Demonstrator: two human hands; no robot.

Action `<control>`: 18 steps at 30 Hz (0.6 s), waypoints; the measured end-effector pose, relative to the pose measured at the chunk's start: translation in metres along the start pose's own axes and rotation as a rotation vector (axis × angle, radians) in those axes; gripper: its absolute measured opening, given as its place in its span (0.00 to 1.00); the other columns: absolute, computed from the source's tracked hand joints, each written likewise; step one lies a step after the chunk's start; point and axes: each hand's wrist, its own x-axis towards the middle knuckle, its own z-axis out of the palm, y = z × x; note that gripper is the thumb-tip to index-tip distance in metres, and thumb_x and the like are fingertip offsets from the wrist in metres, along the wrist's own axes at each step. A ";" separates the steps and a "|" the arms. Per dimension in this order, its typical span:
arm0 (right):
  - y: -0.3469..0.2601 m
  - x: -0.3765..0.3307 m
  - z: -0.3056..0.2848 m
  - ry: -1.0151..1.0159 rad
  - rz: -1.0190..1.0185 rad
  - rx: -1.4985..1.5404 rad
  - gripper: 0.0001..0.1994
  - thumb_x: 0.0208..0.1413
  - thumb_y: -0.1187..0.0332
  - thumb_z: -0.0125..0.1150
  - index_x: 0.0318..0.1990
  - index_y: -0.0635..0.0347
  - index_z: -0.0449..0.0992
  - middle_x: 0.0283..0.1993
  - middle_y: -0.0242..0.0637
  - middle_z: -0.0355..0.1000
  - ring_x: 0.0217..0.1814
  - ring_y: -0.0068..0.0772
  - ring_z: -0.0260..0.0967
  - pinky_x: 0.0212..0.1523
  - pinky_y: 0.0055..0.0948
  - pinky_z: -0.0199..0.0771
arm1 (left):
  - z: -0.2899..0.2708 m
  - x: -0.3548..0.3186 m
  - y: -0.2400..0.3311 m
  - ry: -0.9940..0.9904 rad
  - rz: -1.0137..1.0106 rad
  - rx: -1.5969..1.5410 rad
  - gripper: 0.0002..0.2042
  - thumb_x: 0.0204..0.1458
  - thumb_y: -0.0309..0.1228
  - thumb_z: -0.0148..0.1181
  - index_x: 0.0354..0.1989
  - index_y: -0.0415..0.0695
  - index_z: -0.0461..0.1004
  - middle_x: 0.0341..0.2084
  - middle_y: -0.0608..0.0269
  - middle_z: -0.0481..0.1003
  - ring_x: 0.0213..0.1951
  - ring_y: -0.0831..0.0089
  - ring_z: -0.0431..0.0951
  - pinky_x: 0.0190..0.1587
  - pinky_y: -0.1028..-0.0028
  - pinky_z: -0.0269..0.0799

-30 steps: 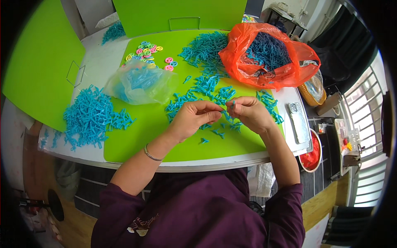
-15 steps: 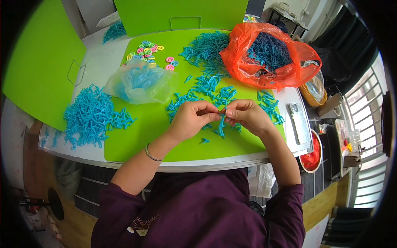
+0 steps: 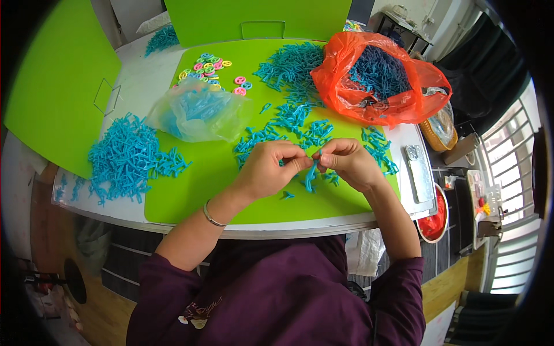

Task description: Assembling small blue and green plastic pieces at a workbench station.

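Note:
Over the front middle of the green mat, both hands are pinched with their fingertips almost meeting. A small blue plastic piece, slim and elongated, hangs down between them. My left hand closes thumb and forefinger at its upper end. My right hand pinches at the same spot, a bit of blue showing by its fingertips; whether that is a second piece I cannot tell. Loose blue pieces lie just beyond the hands, and one short piece rests in front of them.
A red plastic bag full of darker blue pieces stands back right, beside a heap. A translucent bag lies left of centre, with coloured rings behind it. Another blue heap is at left; a phone at right.
The hands stay pinched together at nearly the same place, with only slight finger movement around the blue piece. The whole view has shifted a little.

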 end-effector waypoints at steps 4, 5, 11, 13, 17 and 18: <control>-0.006 -0.003 0.006 0.022 0.087 -0.336 0.05 0.49 0.74 0.62 0.34 0.65 0.77 0.32 0.37 0.75 0.32 0.25 0.70 0.37 0.25 0.71 | -0.002 -0.003 0.001 -0.030 0.064 0.156 0.07 0.45 0.29 0.64 0.22 0.38 0.76 0.15 0.65 0.72 0.21 0.80 0.69 0.24 0.77 0.63; -0.004 -0.002 0.005 0.022 0.087 -0.336 0.05 0.49 0.74 0.62 0.34 0.65 0.77 0.32 0.37 0.75 0.32 0.25 0.70 0.37 0.25 0.71 | 0.001 -0.005 0.001 -0.006 0.023 0.150 0.07 0.45 0.29 0.64 0.22 0.38 0.77 0.15 0.65 0.72 0.20 0.81 0.69 0.23 0.77 0.62; 0.010 0.005 0.002 0.045 -0.039 0.109 0.05 0.51 0.74 0.60 0.35 0.64 0.76 0.34 0.36 0.74 0.33 0.25 0.69 0.37 0.24 0.69 | 0.011 -0.005 0.001 0.111 -0.127 0.015 0.07 0.48 0.29 0.62 0.25 0.37 0.77 0.17 0.66 0.74 0.22 0.82 0.71 0.25 0.80 0.65; 0.005 0.005 0.009 0.056 -0.051 0.195 0.07 0.53 0.71 0.59 0.37 0.65 0.75 0.33 0.35 0.73 0.32 0.25 0.68 0.36 0.23 0.68 | 0.011 -0.001 -0.003 0.082 -0.215 -0.274 0.07 0.50 0.30 0.61 0.28 0.38 0.77 0.20 0.67 0.75 0.25 0.81 0.73 0.28 0.80 0.68; 0.003 0.011 0.007 0.042 -0.166 0.104 0.08 0.55 0.70 0.57 0.39 0.64 0.74 0.34 0.36 0.73 0.32 0.25 0.68 0.35 0.23 0.68 | 0.007 0.003 0.003 -0.060 -0.655 -0.918 0.09 0.53 0.34 0.58 0.37 0.41 0.74 0.30 0.67 0.76 0.31 0.77 0.77 0.35 0.81 0.74; 0.002 0.011 0.008 0.082 -0.150 0.064 0.08 0.55 0.70 0.57 0.40 0.64 0.75 0.33 0.34 0.73 0.32 0.24 0.68 0.36 0.23 0.68 | 0.006 0.002 0.000 -0.060 -0.653 -0.917 0.09 0.53 0.34 0.58 0.37 0.41 0.74 0.30 0.67 0.76 0.31 0.77 0.77 0.35 0.81 0.74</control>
